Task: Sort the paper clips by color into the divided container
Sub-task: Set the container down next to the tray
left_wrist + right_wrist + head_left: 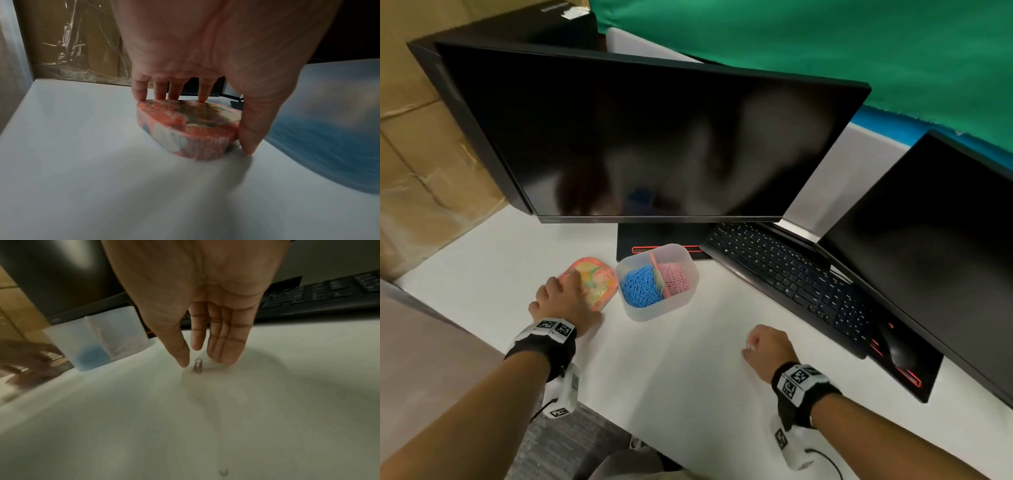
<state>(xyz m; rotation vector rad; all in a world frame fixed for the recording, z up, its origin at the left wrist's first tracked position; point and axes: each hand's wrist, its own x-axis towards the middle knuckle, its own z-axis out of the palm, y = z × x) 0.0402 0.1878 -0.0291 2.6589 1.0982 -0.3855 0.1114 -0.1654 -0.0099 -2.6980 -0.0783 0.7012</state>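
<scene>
A translucent divided container [654, 310] stands on the white desk, with blue paper clips [640, 284] in its left half and pink paper clips [674, 279] in its right half. Just left of it lies a pink patterned lid [599, 281]. My left hand [565, 298] grips the lid [185, 123], with fingers on its far edge and the thumb at its near right corner. My right hand [756, 346] hovers with straight fingers over a single pale clip [198, 368] on the desk, thumb and fingers either side, not holding it. Another small clip [223, 472] lies nearer me.
A large dark monitor [654, 137] rises right behind the container. A black keyboard [791, 274], a mouse [900, 349] and a second screen [945, 257] fill the right side. Cardboard boxes [414, 154] stand at the left. The desk's front edge [592, 407] runs near my wrists.
</scene>
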